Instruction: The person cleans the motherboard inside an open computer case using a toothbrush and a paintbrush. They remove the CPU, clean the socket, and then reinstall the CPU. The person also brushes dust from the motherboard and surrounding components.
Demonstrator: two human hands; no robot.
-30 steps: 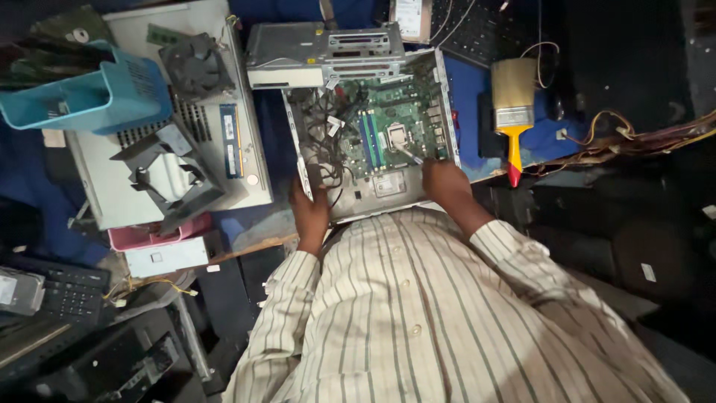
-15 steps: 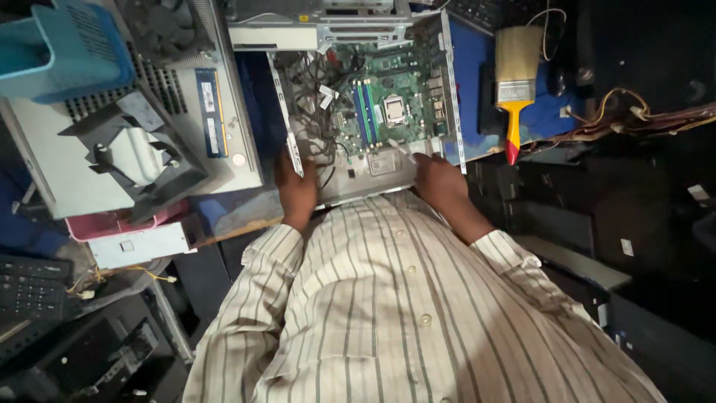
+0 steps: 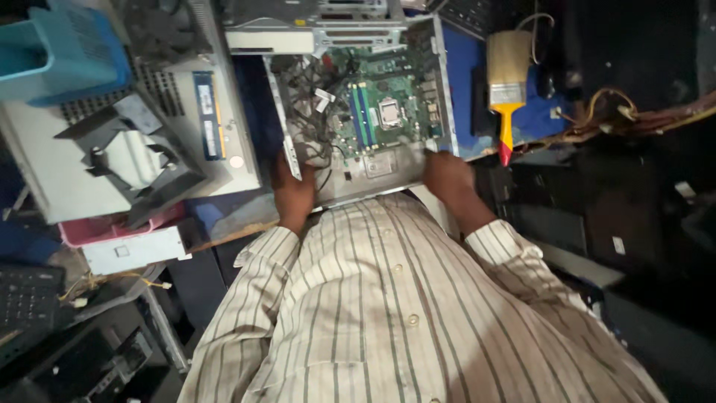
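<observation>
- The open grey metal computer case (image 3: 358,183) lies flat at the near edge of the bench (image 3: 462,67), which is covered in blue, its open side up and its near end reaching past that edge towards the person's striped shirt (image 3: 388,313).
- Inside the case sits a green circuit board (image 3: 388,112) with a square silver processor socket (image 3: 388,112) near its middle and two long blue memory slots (image 3: 360,119) just left of it.
- A tangle of black and white cables (image 3: 313,104) fills the left part of the case, beside the board.
- The left hand (image 3: 292,190) is at the near left corner of the case, its grip closed around the case's left wall and rim.
- The right hand (image 3: 446,175) is at the near right corner, fingers curled over the case's right rim; its grip is holding the case too.
- A flat paintbrush with pale bristles, a yellow handle and a red tip (image 3: 506,82) lies on the blue surface just right of the case, handle towards the near edge, apart from the right hand.
- A light grey computer case lying on its side (image 3: 67,164) rests towards the left edge of the bench, well left of the open one, with a black plastic fan shroud (image 3: 134,153) on top.
- A blue memory stick (image 3: 209,116) lies on that grey case, along its right side.
- A blue plastic basket (image 3: 60,56) stands at the far left corner.
- A pink tray (image 3: 112,227) shows under the near edge of the grey case.
</observation>
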